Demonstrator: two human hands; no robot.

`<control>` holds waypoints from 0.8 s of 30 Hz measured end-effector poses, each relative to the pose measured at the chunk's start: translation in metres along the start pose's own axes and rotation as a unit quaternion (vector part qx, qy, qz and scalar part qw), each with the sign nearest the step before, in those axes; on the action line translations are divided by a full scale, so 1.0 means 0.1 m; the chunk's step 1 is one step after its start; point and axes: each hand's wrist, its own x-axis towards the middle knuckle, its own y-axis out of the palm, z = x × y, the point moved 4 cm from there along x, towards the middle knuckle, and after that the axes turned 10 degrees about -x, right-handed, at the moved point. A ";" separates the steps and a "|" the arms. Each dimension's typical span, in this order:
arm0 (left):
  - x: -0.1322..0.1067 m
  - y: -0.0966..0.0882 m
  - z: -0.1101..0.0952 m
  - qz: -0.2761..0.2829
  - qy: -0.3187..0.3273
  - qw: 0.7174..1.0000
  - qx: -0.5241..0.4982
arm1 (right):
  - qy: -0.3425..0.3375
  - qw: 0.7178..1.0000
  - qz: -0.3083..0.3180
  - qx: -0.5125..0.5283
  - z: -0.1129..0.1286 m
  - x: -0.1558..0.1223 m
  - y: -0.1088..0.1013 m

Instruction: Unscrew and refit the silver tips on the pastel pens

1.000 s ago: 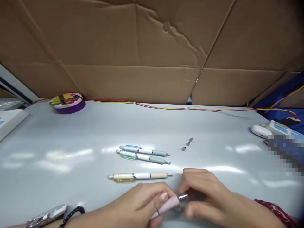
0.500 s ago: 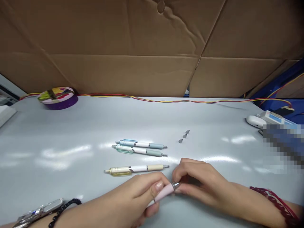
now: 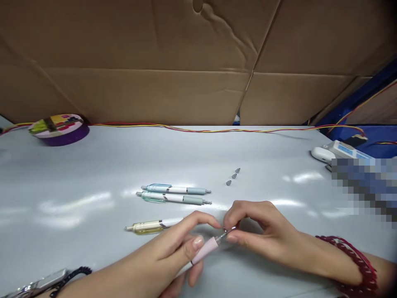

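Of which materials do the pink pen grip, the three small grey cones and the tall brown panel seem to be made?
The pink pen grip looks like matte rubber or plastic: its colour is even, without sharp glints. The grey cones seem metal or metal-coated plastic, from their silvery sheen. The brown panel is likely dull cardboard, showing straight fold creases.

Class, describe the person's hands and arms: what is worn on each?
Left hand: ungloved, a black bracelet and shiny silver item, possibly a watch, farther up. Right hand: ungloved, a dark red beaded bracelet. No sleeves show.
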 end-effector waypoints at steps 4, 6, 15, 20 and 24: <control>-0.03 0.03 -0.08 0.031 -0.017 0.999 0.018 | 0.007 0.999 0.010 0.032 0.00 -0.01 0.02; -0.03 0.04 -0.09 0.040 -0.025 0.999 0.015 | 0.005 0.999 0.018 0.031 0.00 -0.01 0.04; -0.04 0.03 -0.05 0.020 -0.046 0.999 0.011 | -0.042 0.989 -0.088 -0.110 0.00 -0.01 -0.31; -0.04 0.03 -0.08 0.015 -0.029 0.999 0.005 | -0.009 0.954 -0.028 -0.299 -0.15 0.06 -0.40; 0.00 0.01 -0.04 0.009 0.000 1.000 -0.015 | -0.011 0.939 0.023 -0.343 -0.25 0.08 -0.31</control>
